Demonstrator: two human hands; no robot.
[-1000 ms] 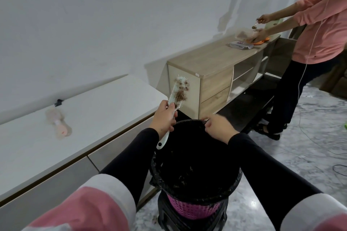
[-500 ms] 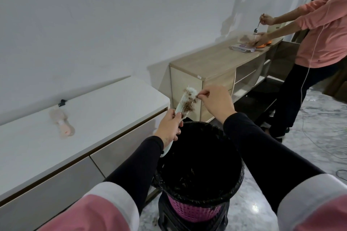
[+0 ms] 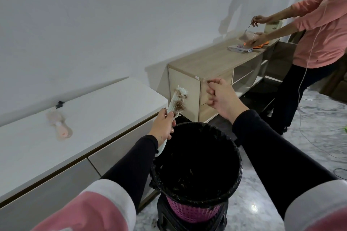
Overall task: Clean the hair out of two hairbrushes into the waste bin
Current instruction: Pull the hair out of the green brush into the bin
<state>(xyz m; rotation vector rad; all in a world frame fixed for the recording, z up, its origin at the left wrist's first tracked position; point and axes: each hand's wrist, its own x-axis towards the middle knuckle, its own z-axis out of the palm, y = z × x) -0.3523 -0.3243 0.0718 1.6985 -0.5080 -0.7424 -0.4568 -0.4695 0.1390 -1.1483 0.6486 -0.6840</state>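
- A room in a home, going by the furniture: a low white cabinet (image 3: 93, 110) with drawer fronts runs along a plain white wall (image 3: 112, 24).
- Beside it stands a wood-grain sideboard (image 3: 212, 65) with open shelves.
- Marble-patterned floor tiles (image 3: 319, 146), with loose cables trailing across them.
- A pink basket bin (image 3: 193, 212) lined with a black bag.

No legible text. The small sticker (image 3: 197, 77) on the wooden cabinet (image 3: 212, 65) and the pink hairbrush (image 3: 60, 125) marking are unreadable.
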